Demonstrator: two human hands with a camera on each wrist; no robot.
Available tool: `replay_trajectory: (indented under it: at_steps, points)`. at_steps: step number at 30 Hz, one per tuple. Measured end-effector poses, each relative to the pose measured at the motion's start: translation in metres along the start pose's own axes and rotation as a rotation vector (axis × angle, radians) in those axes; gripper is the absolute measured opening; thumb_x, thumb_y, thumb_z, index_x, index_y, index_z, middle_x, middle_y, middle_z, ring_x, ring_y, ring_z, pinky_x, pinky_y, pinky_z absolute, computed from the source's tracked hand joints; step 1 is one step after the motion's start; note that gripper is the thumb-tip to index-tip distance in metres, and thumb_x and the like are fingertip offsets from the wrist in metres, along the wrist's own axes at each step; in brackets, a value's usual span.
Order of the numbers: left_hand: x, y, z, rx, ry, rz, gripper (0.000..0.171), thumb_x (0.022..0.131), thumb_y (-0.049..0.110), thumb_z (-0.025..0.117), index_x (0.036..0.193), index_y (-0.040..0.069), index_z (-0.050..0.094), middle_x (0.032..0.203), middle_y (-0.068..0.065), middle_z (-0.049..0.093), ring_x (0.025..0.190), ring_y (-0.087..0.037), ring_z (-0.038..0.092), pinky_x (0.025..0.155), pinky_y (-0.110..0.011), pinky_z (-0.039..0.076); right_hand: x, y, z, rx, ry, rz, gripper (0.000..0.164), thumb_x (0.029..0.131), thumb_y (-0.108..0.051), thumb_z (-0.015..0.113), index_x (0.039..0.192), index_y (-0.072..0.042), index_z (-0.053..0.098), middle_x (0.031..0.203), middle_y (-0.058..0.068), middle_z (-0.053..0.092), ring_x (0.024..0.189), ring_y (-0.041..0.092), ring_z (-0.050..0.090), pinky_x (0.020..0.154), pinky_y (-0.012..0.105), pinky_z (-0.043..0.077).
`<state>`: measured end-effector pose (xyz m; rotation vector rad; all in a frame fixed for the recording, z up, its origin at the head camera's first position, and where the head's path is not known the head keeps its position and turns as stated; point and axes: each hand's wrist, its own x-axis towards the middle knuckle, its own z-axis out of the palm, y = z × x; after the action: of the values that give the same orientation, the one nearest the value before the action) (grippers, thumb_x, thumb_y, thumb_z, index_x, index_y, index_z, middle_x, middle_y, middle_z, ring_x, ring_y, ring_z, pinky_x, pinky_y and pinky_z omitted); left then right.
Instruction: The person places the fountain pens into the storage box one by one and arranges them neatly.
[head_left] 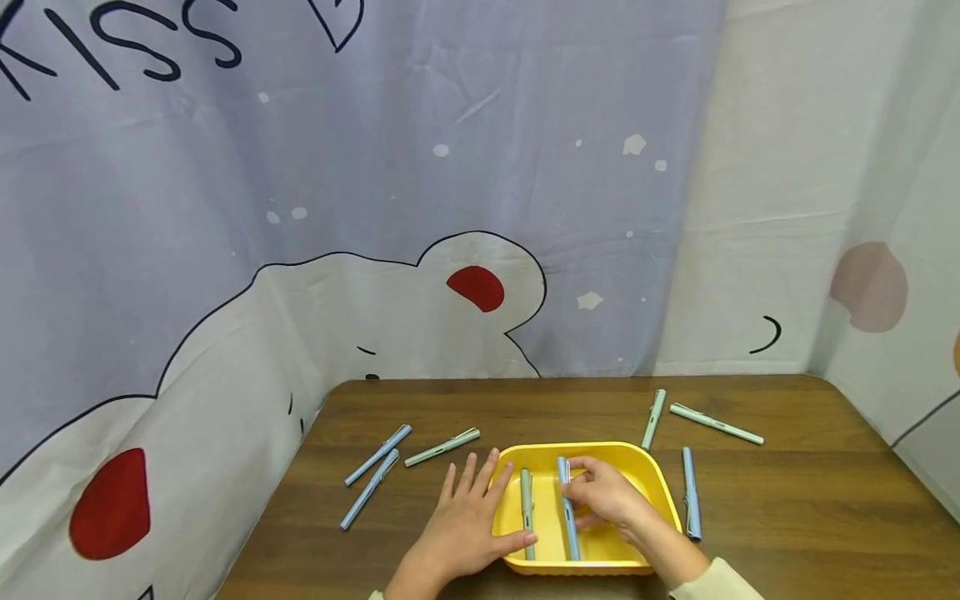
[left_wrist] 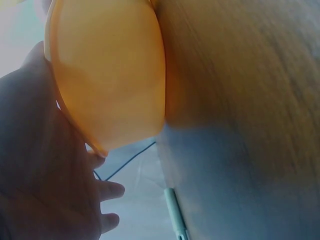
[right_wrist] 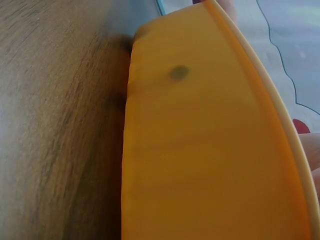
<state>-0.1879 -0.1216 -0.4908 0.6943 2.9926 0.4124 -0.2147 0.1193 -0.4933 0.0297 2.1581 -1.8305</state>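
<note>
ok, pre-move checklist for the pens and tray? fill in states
1. Right grip pinching inner light-blue pen: ok.
2. Left grip at yellow tray's left rim: ok.
3. Tray seated on wooden table: ok.
4. Left thumb off inner light-green pen: cannot tell; overlaps in head view.
5. Table around tray free of loose pens: not ok; six loose pens lie there.

Lilac-and-white printed cloth (head_left: 570,100) behind brown wooden table (head_left: 570,410); black lettering (head_left: 137,43) upper left.

Brown wooden table (head_left: 300,550), bearing one yellow tray (head_left: 540,568), near centre. Left: two blue pens (head_left: 370,490), one green pen (head_left: 442,447). Right: two green pens (head_left: 716,423), far; one blue pen (head_left: 691,493), nearer.
</note>
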Motion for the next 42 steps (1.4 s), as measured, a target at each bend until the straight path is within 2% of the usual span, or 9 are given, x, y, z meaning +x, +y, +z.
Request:
replay_trajectory:
  at_steps: [10, 17, 26, 38, 42]
  points:
    - [0.001, 0.000, 0.000, 0.000, 0.001, 0.004, 0.097, 0.089, 0.078, 0.050, 0.162, 0.018, 0.028, 0.170, -0.008, 0.016, 0.153, -0.043, 0.015, 0.119, -0.067, 0.012, 0.003, -0.003, 0.008, -0.036, -0.014, 0.027, 0.047, 0.094, -0.005, 0.065, 0.136, 0.010, 0.049, 0.100, 0.018, 0.063, 0.081, 0.025, 0.064, 0.063, 0.039, 0.061]
    - [0.000, 0.000, 0.001, 0.001, -0.001, 0.006, 0.096, 0.089, 0.078, 0.049, 0.162, 0.018, 0.028, 0.170, -0.008, 0.015, 0.153, -0.044, 0.015, 0.119, -0.068, 0.012, 0.006, -0.003, 0.017, -0.065, -0.003, 0.040, 0.044, 0.094, -0.006, 0.065, 0.133, 0.009, 0.051, 0.090, 0.015, 0.063, 0.076, 0.022, 0.062, 0.061, 0.036, 0.060]
    - [0.000, -0.002, 0.002, 0.001, 0.006, 0.007, 0.096, 0.090, 0.079, 0.047, 0.162, 0.019, 0.028, 0.170, -0.008, 0.016, 0.153, -0.044, 0.015, 0.119, -0.068, 0.013, 0.009, -0.003, 0.025, -0.070, -0.020, 0.055, 0.042, 0.095, -0.003, 0.065, 0.131, 0.012, 0.051, 0.093, 0.016, 0.063, 0.077, 0.022, 0.065, 0.064, 0.037, 0.061]
    - [0.001, -0.001, 0.001, -0.007, -0.004, -0.001, 0.097, 0.089, 0.081, 0.046, 0.162, 0.019, 0.028, 0.169, -0.009, 0.017, 0.153, -0.043, 0.015, 0.119, -0.067, 0.011, 0.013, -0.003, 0.030, -0.081, 0.009, 0.047, 0.042, 0.093, 0.005, 0.065, 0.130, 0.016, 0.049, 0.090, 0.018, 0.062, 0.073, 0.022, 0.066, 0.065, 0.034, 0.061]
    - [0.001, -0.001, 0.002, -0.008, 0.002, 0.001, 0.098, 0.089, 0.081, 0.046, 0.162, 0.019, 0.028, 0.169, -0.009, 0.017, 0.153, -0.043, 0.015, 0.119, -0.067, 0.011, 0.012, -0.005, 0.027, -0.136, 0.015, 0.039, 0.046, 0.092, 0.008, 0.064, 0.134, 0.017, 0.047, 0.090, 0.016, 0.065, 0.073, 0.022, 0.067, 0.064, 0.036, 0.061]
